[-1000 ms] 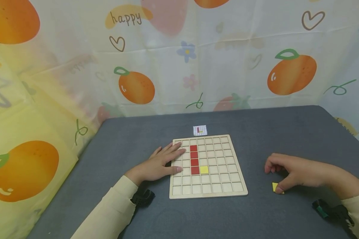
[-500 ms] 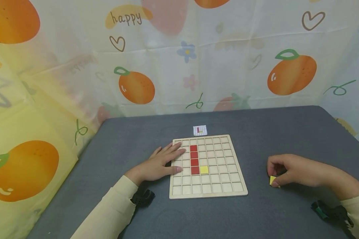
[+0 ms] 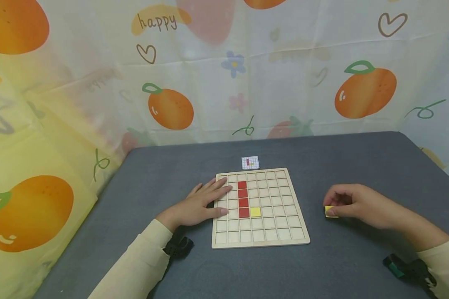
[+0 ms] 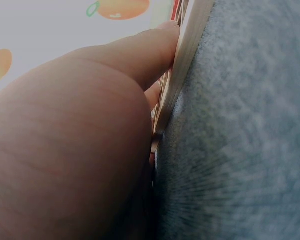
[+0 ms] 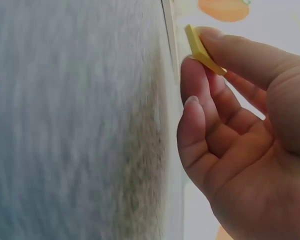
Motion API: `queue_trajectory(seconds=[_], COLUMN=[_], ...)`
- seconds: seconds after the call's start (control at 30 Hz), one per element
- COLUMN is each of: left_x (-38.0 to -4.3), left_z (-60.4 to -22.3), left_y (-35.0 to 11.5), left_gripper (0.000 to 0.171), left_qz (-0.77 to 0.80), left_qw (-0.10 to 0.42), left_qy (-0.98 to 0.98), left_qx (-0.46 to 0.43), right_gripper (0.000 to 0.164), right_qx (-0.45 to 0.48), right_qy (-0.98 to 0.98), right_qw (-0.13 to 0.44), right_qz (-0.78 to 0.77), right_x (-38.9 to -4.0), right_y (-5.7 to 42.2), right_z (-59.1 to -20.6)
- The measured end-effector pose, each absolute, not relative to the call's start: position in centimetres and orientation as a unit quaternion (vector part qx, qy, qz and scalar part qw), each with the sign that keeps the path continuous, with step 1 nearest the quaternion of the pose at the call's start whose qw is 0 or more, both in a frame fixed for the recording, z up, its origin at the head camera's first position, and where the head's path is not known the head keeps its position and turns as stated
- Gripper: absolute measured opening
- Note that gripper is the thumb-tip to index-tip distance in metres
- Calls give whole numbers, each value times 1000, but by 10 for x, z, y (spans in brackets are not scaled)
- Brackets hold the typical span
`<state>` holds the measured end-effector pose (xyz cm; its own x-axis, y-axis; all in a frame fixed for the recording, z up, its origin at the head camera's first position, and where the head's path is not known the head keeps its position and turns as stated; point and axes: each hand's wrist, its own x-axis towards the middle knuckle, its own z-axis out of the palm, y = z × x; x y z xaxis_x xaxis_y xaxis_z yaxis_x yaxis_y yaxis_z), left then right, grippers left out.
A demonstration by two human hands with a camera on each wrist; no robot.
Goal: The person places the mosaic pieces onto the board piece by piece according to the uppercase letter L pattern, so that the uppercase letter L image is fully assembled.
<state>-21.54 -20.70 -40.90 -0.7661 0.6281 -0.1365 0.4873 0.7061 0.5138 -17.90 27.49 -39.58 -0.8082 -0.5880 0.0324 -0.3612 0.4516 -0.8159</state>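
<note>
A pale wooden grid board point(image 3: 271, 235) lies flat on the dark grey table. Four-sided red tiles point(image 3: 243, 202) form a column in it, and one yellow tile point(image 3: 255, 211) sits beside the lowest red one. My left hand point(image 3: 200, 205) rests with spread fingers on the board's left edge; in the left wrist view its thumb point(image 4: 155, 47) touches the board's rim point(image 4: 182, 65). To the right of the board, my right hand point(image 3: 363, 205) pinches a second yellow tile point(image 3: 330, 211) between thumb and fingers. The right wrist view shows this thin square tile point(image 5: 202, 52) lifted off the table.
A small printed card point(image 3: 250, 162) with a coloured grid pattern lies just behind the board. The grey table point(image 3: 164, 170) ends at a fruit-patterned cloth point(image 3: 209, 104) at the back. Dark wrist straps point(image 3: 178, 248) sit at both sleeves.
My right hand has drawn the yellow tile off the table and moved it left and away from me, toward the board. My left hand and the board have stayed put.
</note>
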Motion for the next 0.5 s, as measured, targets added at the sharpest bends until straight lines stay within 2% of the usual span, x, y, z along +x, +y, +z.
queue_trajectory(seconds=[0.3, 0.5], left_x=[-216, -215], left_z=[-408, -409], left_y=[-207, -207], left_gripper=[82, 81], left_qz=[229, 231], left_qw=[154, 152], left_qy=[912, 911], left_qx=[305, 305], right_gripper=[7, 8], right_qx=[-280, -270], right_qy=[837, 829], right_qw=[89, 90], right_qz=[-461, -481], right_x=[-180, -183], right_y=[252, 231], right_z=[-397, -395])
